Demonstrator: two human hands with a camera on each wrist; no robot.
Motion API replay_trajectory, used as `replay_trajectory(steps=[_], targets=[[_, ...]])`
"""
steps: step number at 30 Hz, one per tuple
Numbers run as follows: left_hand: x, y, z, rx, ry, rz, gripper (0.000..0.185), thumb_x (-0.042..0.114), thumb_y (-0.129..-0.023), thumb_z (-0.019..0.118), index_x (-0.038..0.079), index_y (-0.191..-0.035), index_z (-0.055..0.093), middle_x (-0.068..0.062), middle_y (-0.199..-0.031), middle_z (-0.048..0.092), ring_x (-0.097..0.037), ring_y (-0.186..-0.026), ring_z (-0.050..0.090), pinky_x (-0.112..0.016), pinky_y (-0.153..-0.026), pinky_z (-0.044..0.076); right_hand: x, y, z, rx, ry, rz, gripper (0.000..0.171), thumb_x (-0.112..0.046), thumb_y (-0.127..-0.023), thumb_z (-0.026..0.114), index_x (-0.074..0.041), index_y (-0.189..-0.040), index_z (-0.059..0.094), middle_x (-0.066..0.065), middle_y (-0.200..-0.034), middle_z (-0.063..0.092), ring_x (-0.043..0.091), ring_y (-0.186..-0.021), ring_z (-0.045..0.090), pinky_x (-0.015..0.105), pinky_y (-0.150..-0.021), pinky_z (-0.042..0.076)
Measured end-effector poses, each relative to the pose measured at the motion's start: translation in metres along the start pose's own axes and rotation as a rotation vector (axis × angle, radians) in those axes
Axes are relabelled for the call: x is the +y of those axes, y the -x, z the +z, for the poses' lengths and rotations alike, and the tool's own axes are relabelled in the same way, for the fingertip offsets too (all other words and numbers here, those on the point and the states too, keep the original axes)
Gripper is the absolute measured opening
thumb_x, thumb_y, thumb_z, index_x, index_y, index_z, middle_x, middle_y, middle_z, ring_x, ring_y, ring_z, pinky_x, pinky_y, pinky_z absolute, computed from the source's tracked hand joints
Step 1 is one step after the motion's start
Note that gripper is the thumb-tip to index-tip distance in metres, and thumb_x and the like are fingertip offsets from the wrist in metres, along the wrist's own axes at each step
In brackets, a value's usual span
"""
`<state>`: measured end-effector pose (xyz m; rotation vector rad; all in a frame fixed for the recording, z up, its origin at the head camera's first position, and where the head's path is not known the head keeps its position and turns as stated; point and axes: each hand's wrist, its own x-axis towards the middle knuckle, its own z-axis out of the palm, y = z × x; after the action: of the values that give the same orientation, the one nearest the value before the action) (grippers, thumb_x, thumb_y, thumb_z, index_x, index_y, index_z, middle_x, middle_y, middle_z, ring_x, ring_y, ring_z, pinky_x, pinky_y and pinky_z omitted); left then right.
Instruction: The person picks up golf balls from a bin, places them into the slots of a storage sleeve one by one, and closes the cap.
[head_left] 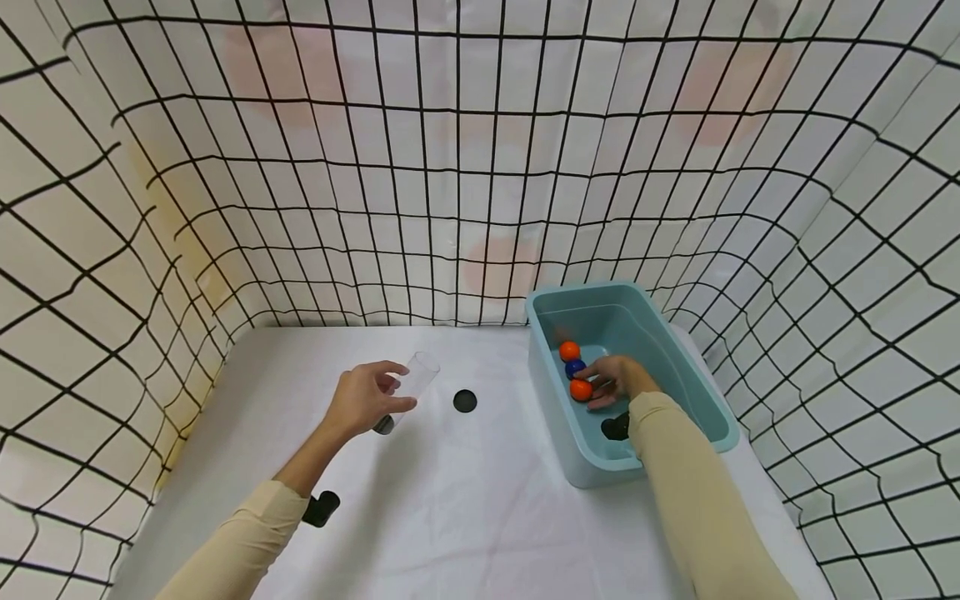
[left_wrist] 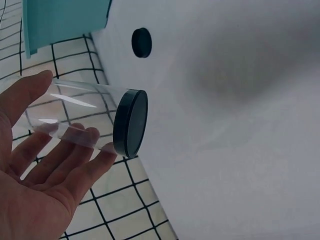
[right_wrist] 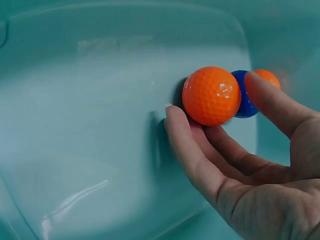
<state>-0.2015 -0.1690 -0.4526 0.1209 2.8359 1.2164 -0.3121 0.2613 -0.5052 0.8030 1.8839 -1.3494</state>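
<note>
Left hand [head_left: 365, 400] gripping a clear tube [left_wrist: 80, 117] with a dark end cap, tilted above the white table [head_left: 465, 500]. Right hand [head_left: 617, 381] inside the teal bin [head_left: 675, 367] at right, fingers curled around the nearest orange golf ball [right_wrist: 211, 95]; blue ball [head_left: 575, 367] just beyond.

Lighting's bright and pretty even everywhere, looks like soft light from overhead since the shadows on the white desk [head_left: 480, 500] are faint and fuzzy. The head view has heavy fisheye going on, the grid curtain [head_left: 480, 167] lines bow hard toward the edges and corners. A few pale pinkish and yellowish blotches show through the curtain. In the left wrist view the clear tube [left_wrist: 80, 115] picks up small white glare streaks, and a broad soft shadow sits across the desk. Right wrist view is sharp up close: the orange ball [right_wrist: 211, 95] has tiny specular dots, and the teal bin [right_wrist: 100, 125] wall shows hazy sheen patches.
</note>
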Motion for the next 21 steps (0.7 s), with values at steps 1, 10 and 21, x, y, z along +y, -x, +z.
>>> replay_trajectory(steps=[1, 10, 21], targets=[[0.000, 0.000, 0.000, 0.003, -0.002, 0.002, 0.047, 0.025, -0.076, 0.088, 0.009, -0.118, 0.074, -0.014, -0.100, 0.076, -0.025, -0.091, 0.071, -0.030, -0.064, 0.056, 0.000, 0.000, 0.000, 0.000, 0.004, 0.000, 0.050, -0.018, -0.097, 0.068, 0.009, -0.134, 0.048, 0.024, -0.118, 0.053, 0.036, -0.100, 0.069, 0.042, -0.096, 0.055], [-0.001, 0.001, -0.001, 0.001, -0.004, -0.005, 0.047, 0.023, -0.078, 0.087, 0.007, -0.120, 0.073, -0.018, -0.103, 0.075, -0.026, -0.090, 0.070, -0.031, -0.063, 0.057, -0.003, -0.010, -0.002, 0.028, 0.053, 0.007, 0.047, -0.016, -0.093, 0.073, 0.010, -0.127, 0.052, 0.024, -0.113, 0.059, 0.034, -0.091, 0.075, 0.038, -0.091, 0.058], [-0.001, 0.002, -0.001, 0.012, -0.018, 0.003, 0.048, 0.025, -0.077, 0.087, 0.008, -0.120, 0.073, -0.014, -0.100, 0.075, -0.025, -0.088, 0.070, -0.029, -0.061, 0.056, -0.005, 0.004, -0.005, 0.039, 0.041, -0.013, 0.050, -0.019, -0.091, 0.076, 0.011, -0.124, 0.054, 0.026, -0.106, 0.065, 0.033, -0.086, 0.077, 0.038, -0.089, 0.059]])
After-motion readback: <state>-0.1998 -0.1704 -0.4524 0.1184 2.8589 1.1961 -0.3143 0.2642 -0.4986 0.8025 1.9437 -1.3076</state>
